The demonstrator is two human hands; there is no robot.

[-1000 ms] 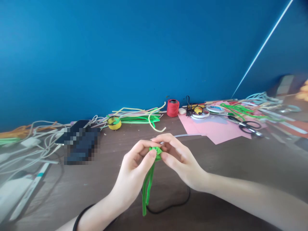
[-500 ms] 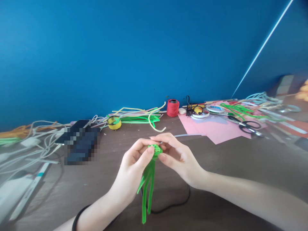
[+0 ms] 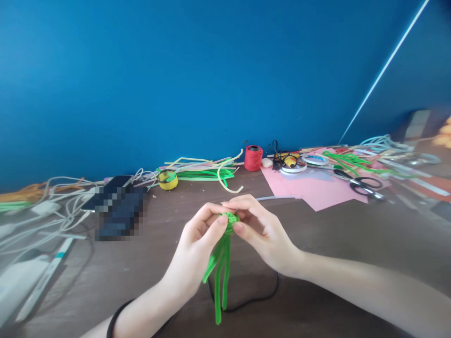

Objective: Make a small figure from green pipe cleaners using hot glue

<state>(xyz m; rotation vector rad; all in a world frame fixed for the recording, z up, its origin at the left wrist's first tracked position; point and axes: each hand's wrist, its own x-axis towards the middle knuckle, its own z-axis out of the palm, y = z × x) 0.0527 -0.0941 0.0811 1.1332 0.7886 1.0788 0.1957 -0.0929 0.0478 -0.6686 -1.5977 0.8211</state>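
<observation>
A bundle of green pipe cleaners point(image 3: 221, 267) hangs from between my two hands, its top worked into a small tight knot. My left hand point(image 3: 197, 244) pinches the knot from the left, thumb on its front. From the right, my right hand point(image 3: 264, 237) holds the same knot between thumb and fingers, the fingertips meeting over the top. Several loose green ends dangle below, over the table. The fingers partly hide the knot's back side.
Red twine spool point(image 3: 253, 158), yellow tape roll point(image 3: 167, 180) and loose pipe cleaners point(image 3: 204, 174) lie along the blue wall. Scissors point(image 3: 366, 185) rest by pink paper point(image 3: 317, 192) at right. White cables point(image 3: 63, 220) and a dark phone point(image 3: 107, 192) lie left; a black cord point(image 3: 257, 300) runs below my hands.
The dangling green ends have swung slightly to the right, and the knot has turned a little between my fingers. Both hands keep their grip.
</observation>
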